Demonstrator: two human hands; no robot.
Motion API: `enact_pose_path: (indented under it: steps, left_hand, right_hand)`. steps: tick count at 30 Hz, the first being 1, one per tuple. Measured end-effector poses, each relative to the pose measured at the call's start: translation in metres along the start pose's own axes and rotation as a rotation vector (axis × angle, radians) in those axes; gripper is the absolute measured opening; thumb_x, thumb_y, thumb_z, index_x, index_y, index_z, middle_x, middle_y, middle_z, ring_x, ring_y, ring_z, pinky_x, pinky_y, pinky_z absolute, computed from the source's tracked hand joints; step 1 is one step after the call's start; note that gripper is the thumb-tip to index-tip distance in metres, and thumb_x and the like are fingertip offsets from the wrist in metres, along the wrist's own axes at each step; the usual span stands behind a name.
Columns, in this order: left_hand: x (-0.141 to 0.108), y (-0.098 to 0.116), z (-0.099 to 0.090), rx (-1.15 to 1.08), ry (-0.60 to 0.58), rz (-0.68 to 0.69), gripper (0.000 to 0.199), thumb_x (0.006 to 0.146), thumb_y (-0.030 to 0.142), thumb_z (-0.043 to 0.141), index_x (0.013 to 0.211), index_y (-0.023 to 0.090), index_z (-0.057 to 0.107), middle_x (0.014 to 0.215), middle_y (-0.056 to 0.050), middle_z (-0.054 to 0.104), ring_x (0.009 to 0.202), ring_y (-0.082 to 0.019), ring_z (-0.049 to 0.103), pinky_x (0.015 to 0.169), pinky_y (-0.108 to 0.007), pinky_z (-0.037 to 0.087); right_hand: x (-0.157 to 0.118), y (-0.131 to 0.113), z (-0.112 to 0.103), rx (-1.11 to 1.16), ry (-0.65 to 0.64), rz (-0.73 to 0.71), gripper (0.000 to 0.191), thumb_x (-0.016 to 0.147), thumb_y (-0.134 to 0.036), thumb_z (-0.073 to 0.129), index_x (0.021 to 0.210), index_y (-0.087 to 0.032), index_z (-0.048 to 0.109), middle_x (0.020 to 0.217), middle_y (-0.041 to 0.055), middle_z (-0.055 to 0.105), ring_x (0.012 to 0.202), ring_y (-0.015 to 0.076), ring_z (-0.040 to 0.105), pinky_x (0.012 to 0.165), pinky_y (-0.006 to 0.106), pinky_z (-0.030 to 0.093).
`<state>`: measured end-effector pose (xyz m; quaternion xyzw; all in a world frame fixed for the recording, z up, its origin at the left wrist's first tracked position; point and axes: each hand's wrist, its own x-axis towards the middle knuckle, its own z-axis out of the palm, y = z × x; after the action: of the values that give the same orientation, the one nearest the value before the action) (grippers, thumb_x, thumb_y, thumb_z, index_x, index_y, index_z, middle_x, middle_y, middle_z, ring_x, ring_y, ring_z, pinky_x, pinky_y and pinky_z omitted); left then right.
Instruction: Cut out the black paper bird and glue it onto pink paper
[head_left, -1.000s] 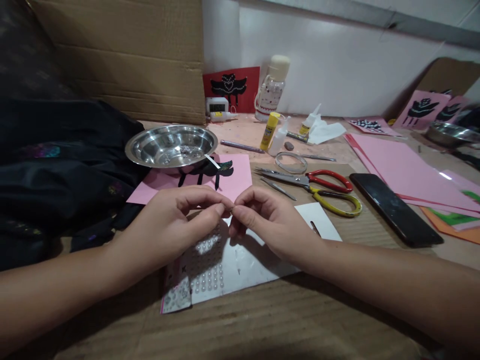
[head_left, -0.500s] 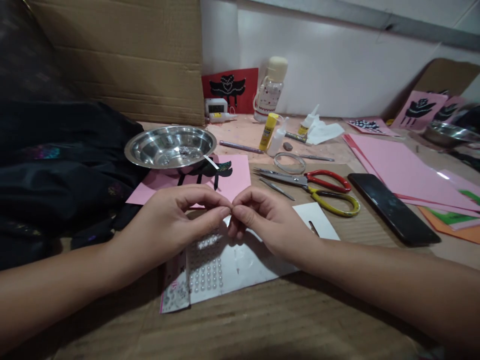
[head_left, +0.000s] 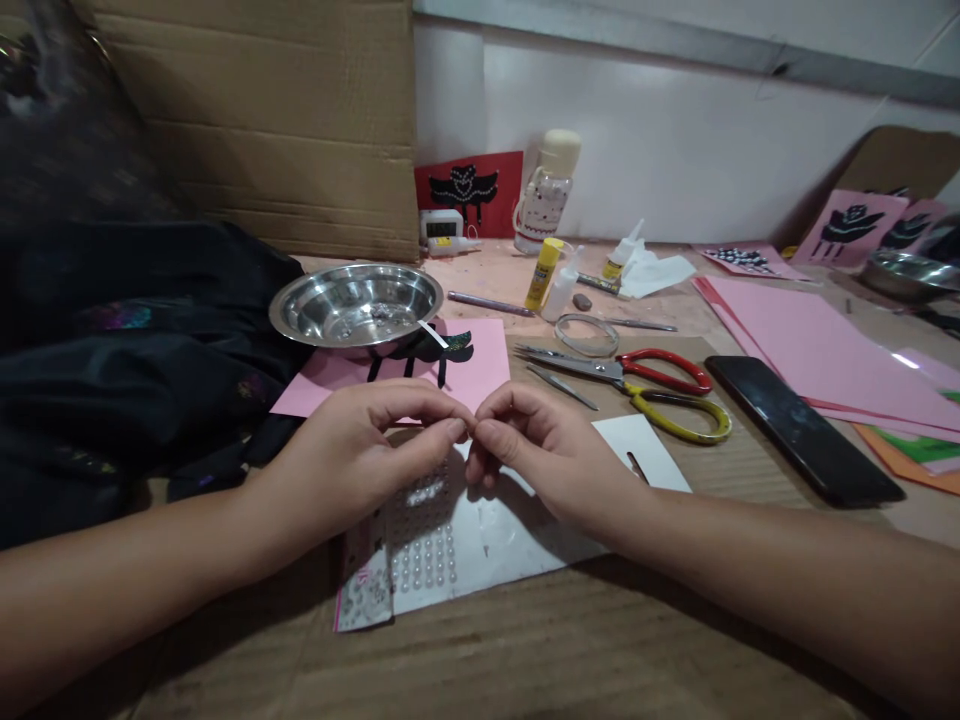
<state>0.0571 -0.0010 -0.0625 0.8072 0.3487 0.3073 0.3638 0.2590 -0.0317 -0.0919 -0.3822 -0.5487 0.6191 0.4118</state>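
My left hand (head_left: 390, 440) and my right hand (head_left: 532, 440) meet at their fingertips, both pinched; whatever is between them is too small to make out. Below them lies a white card (head_left: 525, 530) bearing a sheet of pearl stickers (head_left: 427, 562), with a small patterned packet (head_left: 365, 590) at its left edge. Just behind my left hand is a pink sheet (head_left: 487, 365) with black cut-out shapes (head_left: 457, 350) on it. A steel bowl (head_left: 356, 305) rests over that sheet's back part, and a thin white strip (head_left: 433, 334) is by its rim.
Scissors (head_left: 619, 370) with red and yellow handles and a black phone (head_left: 802, 430) lie to the right. Farther back are a glue stick (head_left: 544, 273), a bottle (head_left: 546, 195) and pink sheets (head_left: 817, 350). Dark cloth (head_left: 150, 350) covers the left side.
The whole view has shifted, with things appearing slightly lower and to the right. My hands stay pinched together at the fingertips.
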Motion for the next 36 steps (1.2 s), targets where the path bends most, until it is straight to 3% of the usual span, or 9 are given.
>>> enact_pose_path:
  steps: [29,36]
  left_hand:
    - [-0.0007,-0.0023,0.0017,-0.009,0.007,0.026,0.022,0.089,0.017,0.059,0.078,0.023,0.077,0.073,0.008,0.076,0.063,-0.006,0.063,0.056,-0.012,0.045]
    - [0.0007,-0.0001,0.0052,-0.011,0.045,-0.077,0.021,0.085,0.02,0.061,0.075,0.024,0.079,0.07,0.007,0.076,0.061,-0.009,0.065,0.057,-0.013,0.049]
  right_hand:
    - [-0.0017,-0.0009,0.0017,-0.121,0.001,-0.01,0.019,0.094,-0.037,0.067,0.089,-0.02,0.059,0.072,-0.0012,0.067,0.066,0.0139,0.065,0.064,0.027,0.05]
    - [-0.0001,-0.0034,0.0008,-0.184,0.051,-0.049,0.025,0.087,-0.041,0.076,0.085,-0.021,0.06,0.073,-0.0024,0.067,0.065,0.0143,0.065,0.062,0.028,0.052]
